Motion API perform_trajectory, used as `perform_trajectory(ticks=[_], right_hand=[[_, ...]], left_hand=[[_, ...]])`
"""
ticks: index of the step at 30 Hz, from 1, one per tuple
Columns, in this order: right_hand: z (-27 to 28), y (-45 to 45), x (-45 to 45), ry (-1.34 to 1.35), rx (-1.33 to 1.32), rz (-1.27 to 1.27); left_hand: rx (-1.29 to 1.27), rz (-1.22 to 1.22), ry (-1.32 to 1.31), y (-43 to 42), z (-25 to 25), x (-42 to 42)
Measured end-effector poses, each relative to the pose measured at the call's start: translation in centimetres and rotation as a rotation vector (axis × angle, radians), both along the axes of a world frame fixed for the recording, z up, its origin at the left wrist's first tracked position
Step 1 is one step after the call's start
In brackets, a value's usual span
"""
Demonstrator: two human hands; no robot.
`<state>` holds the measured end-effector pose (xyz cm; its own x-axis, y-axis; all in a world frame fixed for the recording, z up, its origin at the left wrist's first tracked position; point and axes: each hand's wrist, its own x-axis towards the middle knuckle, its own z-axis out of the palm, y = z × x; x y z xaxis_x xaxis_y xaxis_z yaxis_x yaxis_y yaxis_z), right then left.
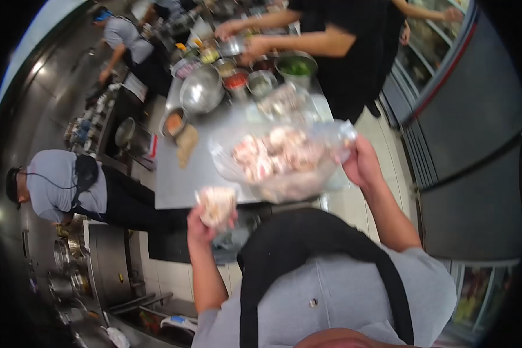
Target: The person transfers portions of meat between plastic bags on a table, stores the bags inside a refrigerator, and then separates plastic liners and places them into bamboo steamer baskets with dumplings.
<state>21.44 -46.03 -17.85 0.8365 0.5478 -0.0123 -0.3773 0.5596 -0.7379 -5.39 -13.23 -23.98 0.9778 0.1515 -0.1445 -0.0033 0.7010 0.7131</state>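
Bag of pale meat pieces (284, 159), clear plastic, is over the near right of the table (171, 188); our right hand (359, 159) is closed around its gathered end. Our left hand (206, 220) curls around a smaller pale bundle (217, 204) at the near edge. We seem to be portioning meat; next, we judge, both grips need steadying. Another bag (284, 101) and metal bowls (202, 89) crowd the far side, limiting room.

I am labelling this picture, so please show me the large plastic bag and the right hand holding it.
Large plastic bag (293, 189), head view: its lower wall.
Right hand (362, 162), head view: its middle.
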Motion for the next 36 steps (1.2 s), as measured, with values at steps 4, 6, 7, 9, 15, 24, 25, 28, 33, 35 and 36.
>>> perform_trajectory(ticks=[4,6,7,9,15,24,25,28,33,35,36], right_hand=[[0.1,-1.0,-0.7,0.008,-0.013,0.012],[0.5,-1.2,-0.9,0.01,-0.023,-0.004],[1.0,-1.3,-1.0,0.006,-0.021,-0.008],[2.0,-1.4,-0.9,0.006,-0.051,-0.067],[1.4,-2.4,-0.6,-0.065,-0.101,-0.112],[-0.9,-0.6,3.2,-0.491,-0.44,-0.319],[0.0,0.2,3.3,-0.446,-0.355,-0.338],[0.9,2.4,4.3,-0.15,-0.037,-0.314],[4.6,0.4,3.8,-0.084,0.002,-0.265],[3.0,-1.2,2.9,-0.188,-0.033,-0.201],[1.9,-1.9,2.4,-0.256,-0.106,-0.173]], left_hand=[[0.569,0.13,-0.201,-2.9,9.6,8.4],[0.725,0.119,-0.254,-4.5,11.9,12.1],[1.037,-0.043,-0.184,-5.6,13.0,13.9],[1.345,-0.204,-0.11,-7.5,11.7,16.1],[1.977,0.075,-0.258,-5.2,10.0,14.5],[2.372,-0.092,-0.309,1.7,12.2,13.1],[2.314,0.053,-0.36,1.1,12.2,14.2],[2.245,0.242,-0.5,-0.9,13.9,18.4],[2.219,0.249,-0.813,-4.9,19.8,20.7],[2.218,0.099,-0.836,-5.4,19.8,19.4],[2.199,0.033,-0.835,-5.3,19.2,18.7]])
